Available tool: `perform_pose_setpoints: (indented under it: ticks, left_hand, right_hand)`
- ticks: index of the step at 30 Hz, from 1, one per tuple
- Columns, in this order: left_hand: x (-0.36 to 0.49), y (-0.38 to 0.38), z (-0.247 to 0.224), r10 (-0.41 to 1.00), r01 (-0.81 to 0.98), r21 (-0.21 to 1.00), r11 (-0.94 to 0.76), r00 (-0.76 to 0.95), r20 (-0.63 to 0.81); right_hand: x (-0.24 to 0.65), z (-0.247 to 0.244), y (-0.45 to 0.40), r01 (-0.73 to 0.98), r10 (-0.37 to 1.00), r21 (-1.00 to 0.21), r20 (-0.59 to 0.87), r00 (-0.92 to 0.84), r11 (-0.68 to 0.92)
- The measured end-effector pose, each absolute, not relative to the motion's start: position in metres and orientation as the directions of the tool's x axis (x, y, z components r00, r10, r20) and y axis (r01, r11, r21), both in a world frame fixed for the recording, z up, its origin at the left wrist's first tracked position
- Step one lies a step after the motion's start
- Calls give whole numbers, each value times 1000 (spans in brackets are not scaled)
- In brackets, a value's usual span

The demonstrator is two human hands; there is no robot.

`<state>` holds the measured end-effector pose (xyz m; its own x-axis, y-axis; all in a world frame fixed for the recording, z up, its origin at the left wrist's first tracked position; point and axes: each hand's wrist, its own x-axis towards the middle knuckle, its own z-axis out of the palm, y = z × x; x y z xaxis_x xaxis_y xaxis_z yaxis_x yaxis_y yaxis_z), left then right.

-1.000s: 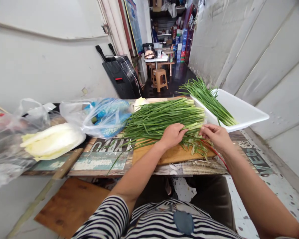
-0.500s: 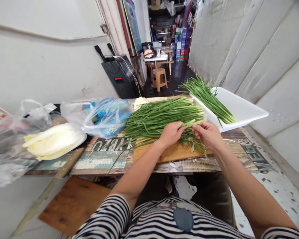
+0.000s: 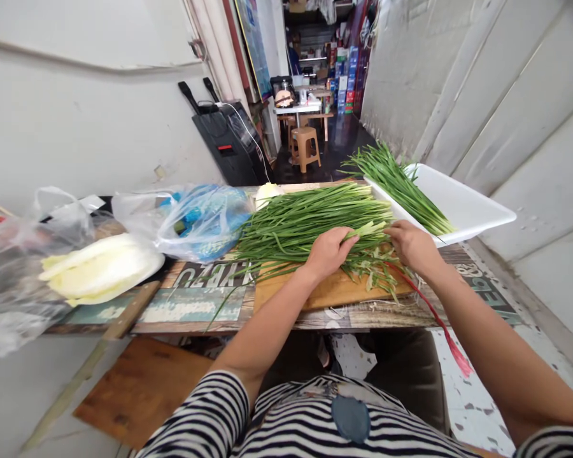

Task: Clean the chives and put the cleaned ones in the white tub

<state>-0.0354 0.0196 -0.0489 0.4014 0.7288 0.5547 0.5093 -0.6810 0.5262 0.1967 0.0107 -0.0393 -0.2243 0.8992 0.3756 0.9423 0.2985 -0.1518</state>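
Several stalks [image 3: 367, 229] pinched in left hand [image 3: 332, 251], right hand [image 3: 413, 247] (curled, hold unclear) beside pale ends [image 3: 379, 226]

The worktop's [image 3: 386, 314] print is brown-grey wood grain, with a teal panel [image 3: 186, 308] streaked white by the front edge. The stalks [image 3: 305, 222] are deep green, paling toward the right edge; the board [image 3: 325, 292] beneath is honey brown. By the far right corner the tray [image 3: 472, 197] is white. A red strip [image 3: 434, 312] over the front edge turns pink at its tip. Near the left edge the cabbage [image 3: 109, 267] is white and yellow; the bag [image 3: 214, 222] behind looks blue, though film blurs it. The person's striped top [image 3: 296, 429] is black and white.
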Motion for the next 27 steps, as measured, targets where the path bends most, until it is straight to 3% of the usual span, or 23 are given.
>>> perform_pose_setpoints:
  ticks: [3,5,7,10,13,18,21,23,25,27]
  left_hand:
    - [-36,21,-51,710,490,522,-698,380,593]
    - [-36,20,-50,712,513,511,-690,355,605]
    - [-36,18,-49,714,530,502,-683,340,612]
    - [-37,14,-45,723,520,509,-686,406,559]
    - [-37,11,-43,718,505,512,-695,527,456]
    - [-38,12,-42,704,492,507,-708,555,444]
    - [-38,13,-40,747,495,565,-660,514,422]
    - [-39,12,-38,770,497,597,-630,504,392]
    - [-39,12,-36,779,503,606,-617,503,375]
    - [-39,11,-35,775,506,597,-623,506,379]
  right_hand:
    - [195,-31,10,934,866,69,356,-352,352]
    - [191,-22,3,897,807,110,400,-434,428]
    - [186,-13,-6,843,752,75,414,-512,533]
    - [175,-9,-15,792,776,-167,396,-491,587]
    - [166,-17,-16,745,886,-499,371,-278,443]
    - [161,-32,-13,386,969,-893,246,-13,232]
    - [165,-32,-14,108,958,-978,198,207,178]
    - [165,-30,-15,34,928,-983,182,326,181]
    - [162,-30,-18,88,941,-985,166,293,146]
    - [157,-32,-20,168,979,-979,142,146,117]
